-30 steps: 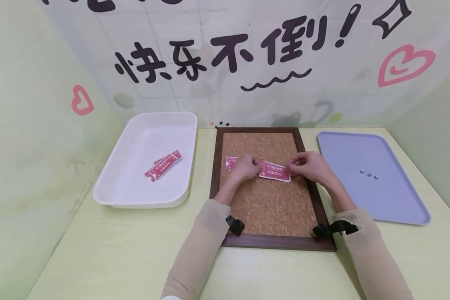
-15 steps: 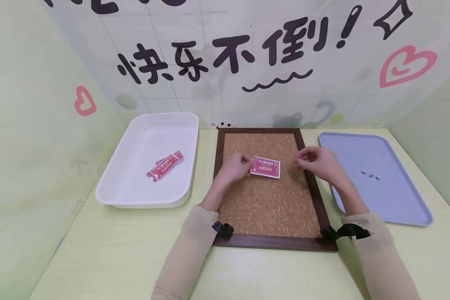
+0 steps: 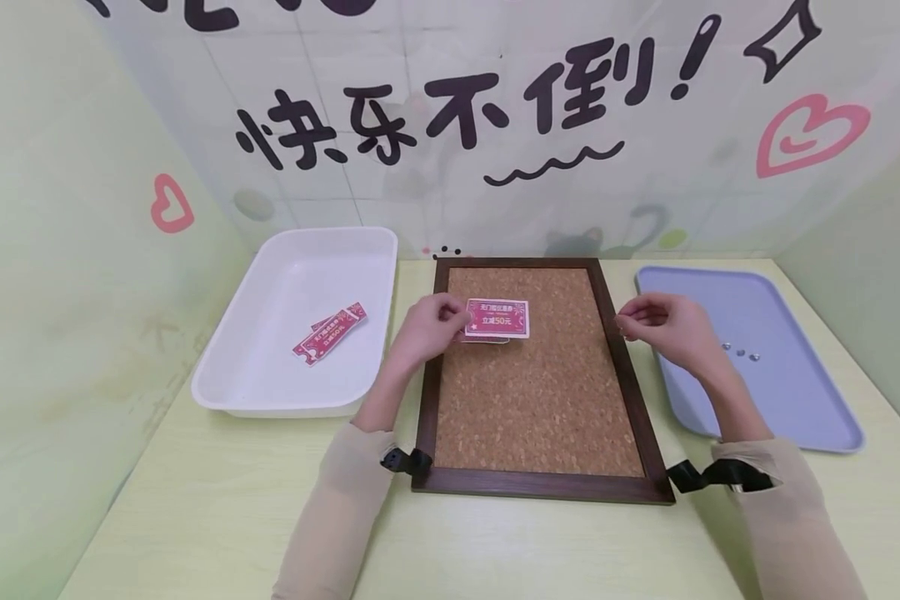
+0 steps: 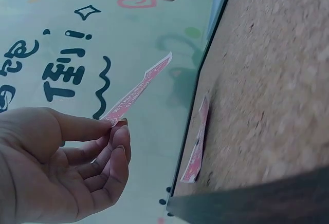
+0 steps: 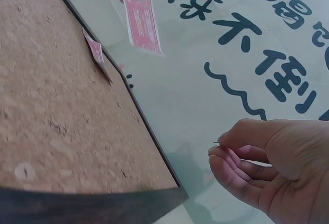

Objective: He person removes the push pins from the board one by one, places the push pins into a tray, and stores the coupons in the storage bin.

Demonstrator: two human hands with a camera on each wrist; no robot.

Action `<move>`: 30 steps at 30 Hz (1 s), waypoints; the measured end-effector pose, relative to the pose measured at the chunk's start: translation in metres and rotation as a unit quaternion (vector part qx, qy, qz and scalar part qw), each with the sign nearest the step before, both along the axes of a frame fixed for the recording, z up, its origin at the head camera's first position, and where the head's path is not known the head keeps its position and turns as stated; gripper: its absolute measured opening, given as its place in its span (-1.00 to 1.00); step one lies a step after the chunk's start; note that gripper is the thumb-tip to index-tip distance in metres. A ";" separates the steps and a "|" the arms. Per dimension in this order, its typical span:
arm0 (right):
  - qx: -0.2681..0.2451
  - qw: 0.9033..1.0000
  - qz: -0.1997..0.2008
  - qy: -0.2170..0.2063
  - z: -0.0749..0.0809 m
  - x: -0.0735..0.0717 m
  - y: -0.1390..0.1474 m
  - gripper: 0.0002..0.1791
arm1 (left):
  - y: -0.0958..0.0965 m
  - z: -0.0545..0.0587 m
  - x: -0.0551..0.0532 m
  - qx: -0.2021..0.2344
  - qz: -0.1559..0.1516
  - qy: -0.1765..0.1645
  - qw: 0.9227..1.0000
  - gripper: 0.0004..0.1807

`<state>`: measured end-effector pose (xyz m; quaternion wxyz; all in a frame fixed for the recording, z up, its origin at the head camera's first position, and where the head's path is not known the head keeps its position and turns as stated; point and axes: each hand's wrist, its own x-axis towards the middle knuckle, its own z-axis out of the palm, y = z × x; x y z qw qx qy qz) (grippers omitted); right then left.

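My left hand [image 3: 429, 327] pinches a pink paper coupon [image 3: 499, 319] by its left end, above the upper left of the corkboard [image 3: 540, 400]. In the left wrist view the held coupon [image 4: 138, 93] stands away from the cork, seen nearly edge-on. A second coupon [image 4: 197, 144] lies on the cork below it, mostly hidden by the held one in the head view. Over the board's right frame, my right hand [image 3: 663, 327] pinches a thumbtack [image 5: 216, 142] between thumb and fingertips; only its thin point shows in the right wrist view.
Left of the board stands a white tray [image 3: 228, 367] with overlapping pink coupons [image 3: 330, 333] inside. On the right, a lavender tray [image 3: 780, 408] carries several small silver tacks [image 3: 741, 352]. A printed wall [image 3: 420, 208] rises close behind the board.
The left hand has carried its coupon leftward and up until it overlaps the coupon on the board. The right hand has let go of the coupon's right end and moved right, apart from it.
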<state>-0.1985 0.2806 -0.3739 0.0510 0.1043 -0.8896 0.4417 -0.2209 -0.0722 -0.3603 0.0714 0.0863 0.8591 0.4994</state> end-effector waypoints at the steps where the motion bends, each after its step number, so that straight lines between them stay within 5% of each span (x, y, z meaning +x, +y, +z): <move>1: 0.000 1.000 -0.002 0.002 -0.001 0.001 0.003 -0.80 | -0.004 0.001 0.000 0.008 0.002 -0.002 1.000 -0.84; 22: 0.011 0.998 -0.063 0.001 -0.012 0.011 0.069 -0.76 | -0.090 0.006 -0.001 0.055 0.072 0.002 0.996 -0.74; 30: 0.001 0.992 -0.125 -0.010 -0.010 0.021 0.104 -0.93 | -0.128 0.004 0.000 0.020 0.114 -0.010 0.993 -0.67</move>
